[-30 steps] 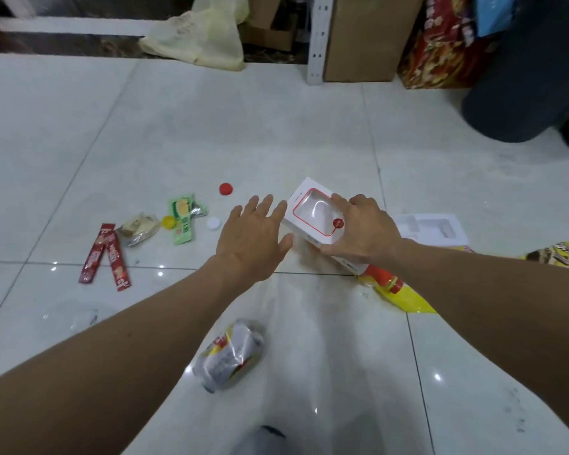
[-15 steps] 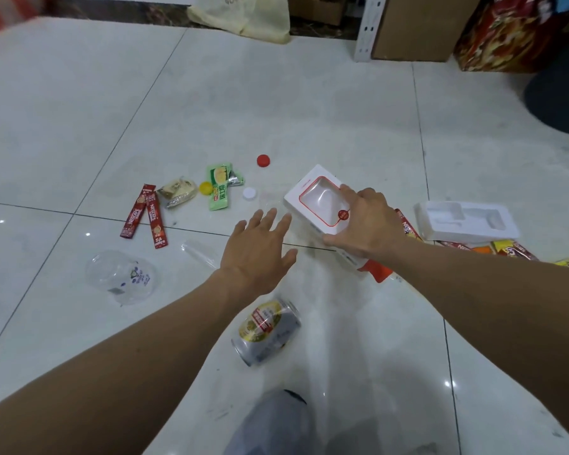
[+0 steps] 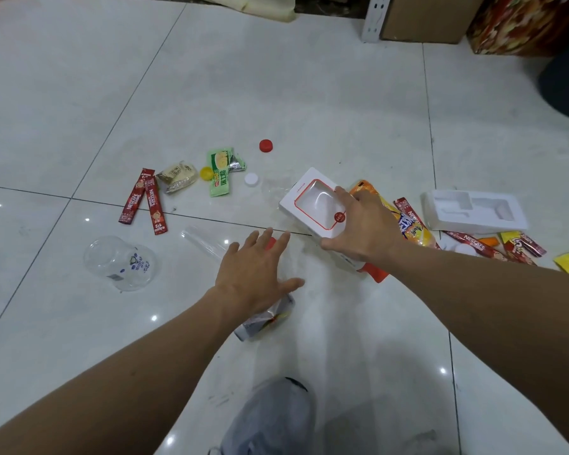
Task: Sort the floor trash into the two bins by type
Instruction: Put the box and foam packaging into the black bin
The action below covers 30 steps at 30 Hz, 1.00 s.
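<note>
Fingers [image 3: 345,196] of the right hand [image 3: 363,228] are curling round the white window box [image 3: 306,200], gripping it beside the orange packet [image 3: 412,226] on the floor [image 3: 276,93]. The left hand [image 3: 257,274] is hovering palm-down, fingers spread, holding nothing, above the crushed can [image 3: 270,320].

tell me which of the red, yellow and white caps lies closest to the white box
The white cap, just left of the white box; the yellow cap lies farther left beside the green wrapper, the red cap farther back.
</note>
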Each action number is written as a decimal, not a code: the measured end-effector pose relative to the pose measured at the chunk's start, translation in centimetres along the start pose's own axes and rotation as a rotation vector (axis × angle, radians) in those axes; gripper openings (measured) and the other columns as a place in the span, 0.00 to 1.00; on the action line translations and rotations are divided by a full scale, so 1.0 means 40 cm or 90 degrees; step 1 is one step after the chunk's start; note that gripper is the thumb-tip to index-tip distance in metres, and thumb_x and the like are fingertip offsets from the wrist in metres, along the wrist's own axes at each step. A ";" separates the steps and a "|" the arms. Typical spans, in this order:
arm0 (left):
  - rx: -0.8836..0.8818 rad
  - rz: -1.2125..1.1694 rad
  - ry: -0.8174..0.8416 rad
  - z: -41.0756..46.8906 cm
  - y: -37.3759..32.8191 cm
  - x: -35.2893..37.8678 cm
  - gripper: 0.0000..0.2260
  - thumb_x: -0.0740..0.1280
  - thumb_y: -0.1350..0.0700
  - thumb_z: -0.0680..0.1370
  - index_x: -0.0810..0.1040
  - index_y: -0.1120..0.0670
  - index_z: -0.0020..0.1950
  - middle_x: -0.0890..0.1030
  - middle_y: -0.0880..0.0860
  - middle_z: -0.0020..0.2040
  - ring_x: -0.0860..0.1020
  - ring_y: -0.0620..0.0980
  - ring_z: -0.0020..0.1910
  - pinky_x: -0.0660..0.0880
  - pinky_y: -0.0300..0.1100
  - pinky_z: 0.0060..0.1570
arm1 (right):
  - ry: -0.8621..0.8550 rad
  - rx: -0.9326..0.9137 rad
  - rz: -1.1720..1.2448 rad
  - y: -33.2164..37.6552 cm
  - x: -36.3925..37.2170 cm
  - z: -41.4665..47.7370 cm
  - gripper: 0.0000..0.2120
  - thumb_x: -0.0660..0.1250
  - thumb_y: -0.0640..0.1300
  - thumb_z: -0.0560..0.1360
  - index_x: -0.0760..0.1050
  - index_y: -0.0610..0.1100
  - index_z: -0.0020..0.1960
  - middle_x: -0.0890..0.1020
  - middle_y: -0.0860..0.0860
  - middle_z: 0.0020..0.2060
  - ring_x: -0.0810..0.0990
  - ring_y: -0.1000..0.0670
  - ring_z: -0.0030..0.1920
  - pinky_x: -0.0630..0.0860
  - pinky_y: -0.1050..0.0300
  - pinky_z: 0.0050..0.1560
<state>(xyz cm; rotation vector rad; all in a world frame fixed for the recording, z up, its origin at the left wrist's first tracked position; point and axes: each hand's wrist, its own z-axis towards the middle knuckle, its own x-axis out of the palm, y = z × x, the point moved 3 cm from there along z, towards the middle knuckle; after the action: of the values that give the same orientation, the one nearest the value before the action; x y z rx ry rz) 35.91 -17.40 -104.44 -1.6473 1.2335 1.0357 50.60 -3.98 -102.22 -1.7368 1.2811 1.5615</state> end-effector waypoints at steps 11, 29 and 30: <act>-0.003 -0.011 0.133 -0.042 0.020 0.103 0.48 0.68 0.31 0.67 0.45 0.42 0.78 0.68 0.53 0.70 0.69 0.55 0.66 0.72 0.50 0.60 | 0.011 -0.005 -0.016 -0.002 -0.001 0.007 0.48 0.72 0.63 0.66 0.54 0.48 0.77 0.69 0.43 0.66 0.65 0.43 0.68 0.71 0.46 0.62; -0.031 -0.106 0.008 0.102 -0.003 -0.026 0.33 0.70 0.46 0.75 0.58 0.46 0.76 0.71 0.57 0.60 0.76 0.59 0.55 0.74 0.47 0.49 | -0.054 0.059 0.003 -0.085 -0.085 0.074 0.45 0.73 0.61 0.63 0.59 0.49 0.74 0.71 0.44 0.59 0.68 0.42 0.63 0.71 0.48 0.56; -0.028 -0.104 -0.002 0.122 -0.009 -0.047 0.34 0.70 0.46 0.75 0.58 0.46 0.76 0.71 0.57 0.60 0.76 0.59 0.55 0.74 0.47 0.50 | -0.063 0.066 0.007 -0.092 -0.099 0.083 0.45 0.73 0.61 0.63 0.59 0.49 0.74 0.71 0.44 0.59 0.68 0.42 0.63 0.71 0.48 0.56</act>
<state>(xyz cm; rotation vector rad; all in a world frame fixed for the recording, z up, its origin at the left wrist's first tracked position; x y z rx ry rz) 35.24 -12.23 -104.26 -1.7475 1.0611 0.9702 52.46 1.70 -100.15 -1.5715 1.3008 1.5383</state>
